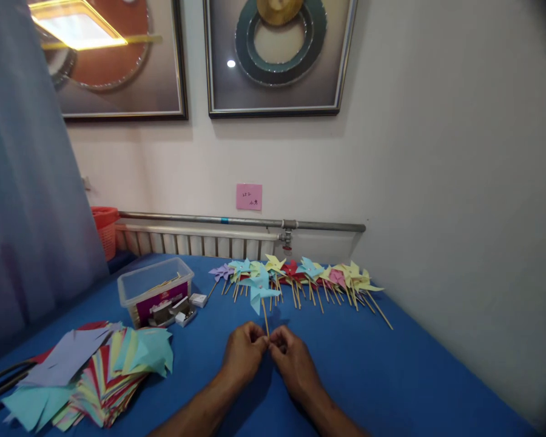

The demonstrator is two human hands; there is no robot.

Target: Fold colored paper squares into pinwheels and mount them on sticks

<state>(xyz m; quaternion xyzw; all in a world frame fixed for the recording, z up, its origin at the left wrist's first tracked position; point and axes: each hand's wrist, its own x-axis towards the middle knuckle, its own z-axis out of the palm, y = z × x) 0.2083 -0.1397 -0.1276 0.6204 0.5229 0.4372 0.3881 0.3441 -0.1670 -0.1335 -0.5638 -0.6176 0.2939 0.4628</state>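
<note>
A light blue paper pinwheel point(260, 289) on a thin wooden stick stands upright between my hands. My left hand point(244, 351) pinches the lower end of the stick from the left. From the right, the thumb and fingers of my right hand point(295, 359) close on the same end, and the two hands meet there. Behind the held pinwheel lies a row of finished-looking pinwheels point(312, 267) in yellow, red, blue, pink and purple, with their sticks pointing toward me.
At the left, cut paper sheets point(118, 382) lie fanned near black scissor-like handles point(4, 382). A clear plastic box point(157, 273) holds wooden sticks, with small open boxes point(184, 312) beside it. The blue tabletop point(382, 376) meets a wall with a radiator point(200, 241).
</note>
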